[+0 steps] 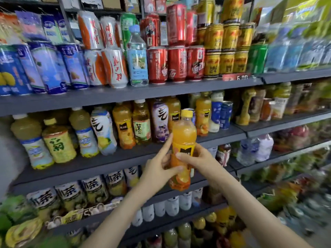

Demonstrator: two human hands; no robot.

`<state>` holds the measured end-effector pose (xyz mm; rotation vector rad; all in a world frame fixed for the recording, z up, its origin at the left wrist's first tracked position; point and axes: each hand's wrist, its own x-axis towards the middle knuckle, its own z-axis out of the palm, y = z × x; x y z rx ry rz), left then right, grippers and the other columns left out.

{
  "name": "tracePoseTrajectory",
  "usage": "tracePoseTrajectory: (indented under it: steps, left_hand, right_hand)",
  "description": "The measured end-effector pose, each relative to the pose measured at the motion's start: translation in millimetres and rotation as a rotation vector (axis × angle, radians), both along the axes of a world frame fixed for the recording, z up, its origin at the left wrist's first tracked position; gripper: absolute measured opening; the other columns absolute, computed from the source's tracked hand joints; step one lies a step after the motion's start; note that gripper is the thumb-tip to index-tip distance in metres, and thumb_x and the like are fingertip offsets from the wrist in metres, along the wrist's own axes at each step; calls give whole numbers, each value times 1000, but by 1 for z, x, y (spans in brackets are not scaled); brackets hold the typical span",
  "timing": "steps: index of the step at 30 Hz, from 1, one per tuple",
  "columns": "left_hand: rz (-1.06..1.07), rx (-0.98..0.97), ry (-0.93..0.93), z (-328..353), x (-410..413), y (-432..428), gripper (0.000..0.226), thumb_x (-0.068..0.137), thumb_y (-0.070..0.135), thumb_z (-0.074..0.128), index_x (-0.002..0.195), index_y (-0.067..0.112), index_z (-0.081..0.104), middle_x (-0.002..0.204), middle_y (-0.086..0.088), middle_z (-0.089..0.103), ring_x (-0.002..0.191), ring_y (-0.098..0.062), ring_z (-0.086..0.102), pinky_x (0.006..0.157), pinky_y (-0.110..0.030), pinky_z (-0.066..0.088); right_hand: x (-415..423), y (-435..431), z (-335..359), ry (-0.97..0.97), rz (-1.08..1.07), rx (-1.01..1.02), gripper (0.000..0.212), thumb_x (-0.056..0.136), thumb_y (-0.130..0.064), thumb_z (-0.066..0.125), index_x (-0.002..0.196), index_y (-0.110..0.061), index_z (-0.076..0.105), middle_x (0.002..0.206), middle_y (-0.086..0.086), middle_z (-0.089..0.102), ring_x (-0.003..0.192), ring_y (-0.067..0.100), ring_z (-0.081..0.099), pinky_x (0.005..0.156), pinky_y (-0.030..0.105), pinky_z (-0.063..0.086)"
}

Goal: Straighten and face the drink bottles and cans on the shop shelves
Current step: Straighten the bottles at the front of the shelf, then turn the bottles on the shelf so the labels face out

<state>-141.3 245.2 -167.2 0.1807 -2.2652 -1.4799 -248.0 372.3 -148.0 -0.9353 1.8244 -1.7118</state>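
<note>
Head view: left hand [157, 169] and right hand [197, 158] both grasp the orange juice bottle [184, 135], held off the grey shelf [86, 167]. Just behind it stands a purple-labelled bottle [160, 120]; red cans [176, 64] sit above.

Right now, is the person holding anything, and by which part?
Yes: an orange juice bottle. The right hand grips its labelled middle; the left hand holds the lower body, forefinger straight along the side.

Glossy clear plastic orange bottle [183, 140], shiny metal red cans [176, 64], seemingly matt grey shelf [107, 94].
</note>
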Motion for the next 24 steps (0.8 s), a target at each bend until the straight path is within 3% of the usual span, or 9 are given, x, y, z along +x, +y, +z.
tracePoseTrajectory:
  steps: [3, 6, 11, 15, 18, 21, 24]
  left_hand:
    - [3, -18, -26, -5, -38, 37, 92, 83, 25, 72, 128, 74, 9, 128, 18, 57, 119, 2, 52, 100, -25, 45]
    - [75, -49, -57, -7, -65, 58, 80, 84, 36, 68, 127, 67, 8, 130, 17, 50, 123, 0, 48, 103, -26, 42]
    - [558, -141, 22, -18, -83, 27, 63, 91, 29, 60, 146, 29, 28, 137, 1, 48, 117, -11, 51, 94, -27, 45]
    - [837, -197, 13, -17, -105, -18, 66, 91, 29, 59, 146, 14, 26, 144, -8, 40, 126, -23, 45, 97, -33, 42]
    - [901, -238, 5, -14, -131, -42, 72, 89, 27, 62, 146, 7, 23, 147, -13, 34, 134, -27, 34, 105, -33, 33]
    - [913, -253, 3, -17, -156, -58, 74, 87, 24, 65, 144, 4, 24, 144, -15, 35, 134, -30, 33, 106, -35, 33]
    - [951, -273, 30, -22, -178, -67, 76, 83, 29, 69, 140, 0, 27, 136, -19, 43, 127, -34, 40, 101, -42, 41]
  right_hand:
    - [-36, 34, -6, 19, -104, 0, 37, 75, -31, 77, 108, -21, 63, 98, -7, 72, 88, 6, 68, 73, 21, 55]
    - [-65, 54, -14, 46, -153, -26, 36, 75, -31, 77, 106, -19, 63, 94, -7, 73, 87, 8, 68, 71, 22, 55]
    - [-92, 49, -18, 133, -215, -78, 31, 76, -29, 77, 97, -34, 57, 95, -11, 67, 88, 7, 63, 72, 25, 51]
    - [-109, 17, -20, 243, -259, -136, 40, 75, -33, 77, 110, -23, 59, 104, -3, 66, 94, 12, 61, 75, 25, 50]
    - [-122, -9, -22, 315, -321, -153, 42, 72, -41, 77, 103, -19, 58, 100, 6, 65, 90, 20, 60, 78, 39, 53]
    - [-133, -28, -25, 376, -357, -175, 40, 73, -39, 78, 102, -21, 58, 102, 6, 64, 90, 17, 60, 78, 36, 53]
    - [-140, -39, -27, 415, -351, -223, 32, 73, -35, 78, 96, -34, 55, 102, 4, 63, 95, 17, 60, 82, 36, 53]
